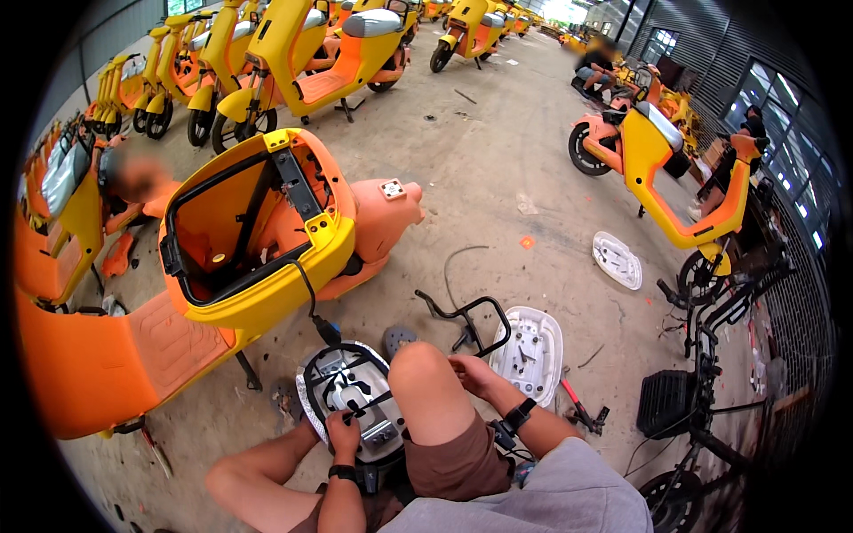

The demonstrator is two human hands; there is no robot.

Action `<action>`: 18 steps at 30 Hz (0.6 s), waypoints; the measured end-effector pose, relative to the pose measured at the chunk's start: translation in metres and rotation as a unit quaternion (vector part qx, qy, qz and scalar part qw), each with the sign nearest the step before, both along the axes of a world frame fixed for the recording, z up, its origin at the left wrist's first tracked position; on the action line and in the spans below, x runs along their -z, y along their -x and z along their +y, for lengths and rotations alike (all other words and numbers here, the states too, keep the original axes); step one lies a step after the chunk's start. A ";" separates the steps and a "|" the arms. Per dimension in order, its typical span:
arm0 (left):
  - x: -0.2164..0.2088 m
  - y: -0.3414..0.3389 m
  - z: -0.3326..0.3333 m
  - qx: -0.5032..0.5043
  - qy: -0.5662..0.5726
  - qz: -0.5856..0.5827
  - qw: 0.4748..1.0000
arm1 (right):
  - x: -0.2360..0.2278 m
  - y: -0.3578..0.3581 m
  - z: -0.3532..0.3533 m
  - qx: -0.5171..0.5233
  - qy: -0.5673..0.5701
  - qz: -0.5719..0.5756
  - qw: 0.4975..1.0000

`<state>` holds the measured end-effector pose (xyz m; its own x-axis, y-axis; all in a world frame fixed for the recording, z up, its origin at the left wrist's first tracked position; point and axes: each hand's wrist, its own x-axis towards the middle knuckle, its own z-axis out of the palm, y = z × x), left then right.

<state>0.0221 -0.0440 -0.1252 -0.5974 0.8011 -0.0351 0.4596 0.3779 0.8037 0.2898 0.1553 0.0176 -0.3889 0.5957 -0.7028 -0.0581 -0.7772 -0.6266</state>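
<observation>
An upturned scooter seat (pixel 384 433) with a silver underside and black fittings lies between my legs. My left hand (pixel 343 435) is over its left side, fingers pinched together at a thin black strap or cord (pixel 362 410); what they grip is too small to make out. Beside my raised knee is my right hand (pixel 478 377), bent at the wrist, its fingertips partly hidden by the knee. Just ahead stands a yellow and orange scooter (pixel 267 306) with its seat opening uncovered. A black cable with a plug (pixel 327 332) hangs from that opening above the upturned seat.
On the floor to the right lie a black tubular bracket (pixel 469 313), a white seat base (pixel 544 338) and a red-handled tool (pixel 576 404). Another white base (pixel 617 261) lies farther off. A bare black scooter frame (pixel 702 373) stands at right. Several scooters and people are farther back.
</observation>
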 end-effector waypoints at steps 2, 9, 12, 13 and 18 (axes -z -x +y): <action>-0.002 0.000 0.001 0.001 0.004 0.005 1.000 | 0.013 0.000 0.002 -0.001 0.005 -0.001 1.000; 0.000 -0.002 -0.001 -0.005 -0.007 0.017 1.000 | 0.003 -0.008 0.007 0.010 0.021 0.041 0.999; 0.003 0.001 -0.001 0.006 -0.008 0.020 1.000 | 0.002 -0.006 0.005 0.023 0.023 0.030 0.999; 0.004 0.001 -0.001 0.006 -0.009 0.018 1.000 | 0.004 -0.003 0.004 0.016 0.021 0.018 0.999; 0.003 0.000 -0.001 0.004 -0.014 0.014 1.000 | 0.016 -0.002 0.005 0.008 0.012 0.004 1.000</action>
<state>0.0218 -0.0453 -0.1284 -0.5917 0.8061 0.0043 0.4843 0.3512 0.8014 0.2922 0.1607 0.0019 -0.3846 0.5857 -0.7135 -0.0758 -0.7903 -0.6080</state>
